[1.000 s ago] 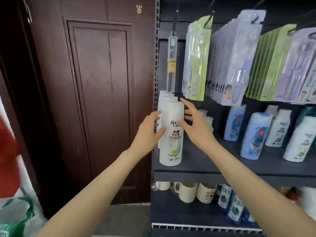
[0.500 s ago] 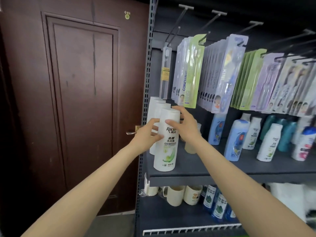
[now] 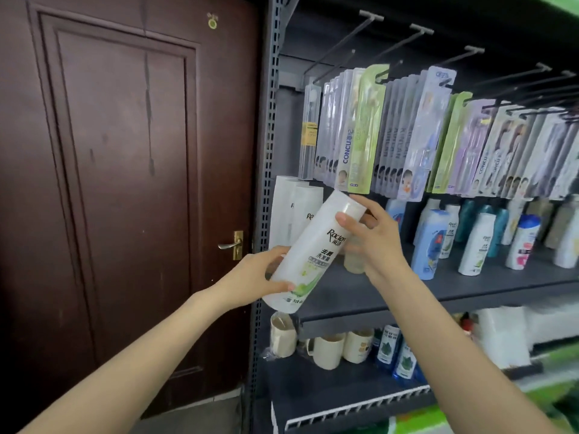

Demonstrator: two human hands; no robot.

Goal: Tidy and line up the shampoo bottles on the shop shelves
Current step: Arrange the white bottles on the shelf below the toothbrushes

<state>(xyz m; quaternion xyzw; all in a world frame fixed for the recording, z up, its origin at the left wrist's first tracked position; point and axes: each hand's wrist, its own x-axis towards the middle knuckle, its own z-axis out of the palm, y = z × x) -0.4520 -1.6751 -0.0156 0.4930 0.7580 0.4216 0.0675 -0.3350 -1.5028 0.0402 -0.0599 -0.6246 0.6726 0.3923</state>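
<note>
A tall white shampoo bottle with a green leaf label is lifted off the dark shelf and tilted, its cap up to the right. My left hand grips its lower end and my right hand grips its cap end. Two more white bottles of the same kind stand upright behind it at the shelf's left end. A small pale bottle stands partly hidden behind my right hand. Further right, blue, white and teal shampoo bottles stand in loose rows.
Packs of toothbrushes hang on hooks just above the bottles. Cream mugs and small blue bottles fill the shelf below. A perforated grey upright bounds the shelves on the left, beside a dark brown door.
The front white bottle stood upright on the shelf with both hands at its sides; now both hands have lifted it and tipped it to the right.
</note>
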